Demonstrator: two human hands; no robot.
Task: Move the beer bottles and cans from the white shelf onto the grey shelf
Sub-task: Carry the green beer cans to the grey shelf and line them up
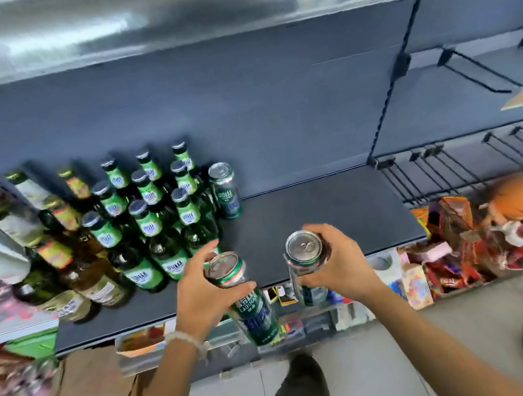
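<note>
Fingers of the left hand (200, 293) curl round a green can (245, 299), tilted, held over the front edge of the grey shelf (324, 215). Right hand (335, 261) grips a second can (305, 266) near its top, upright, at the same front edge. One can (225, 190) stands on the shelf beside green bottles (155, 228) clustered toward its left end, brown bottles (66, 249) further left. Snack packets (459, 245) sit below right.
</note>
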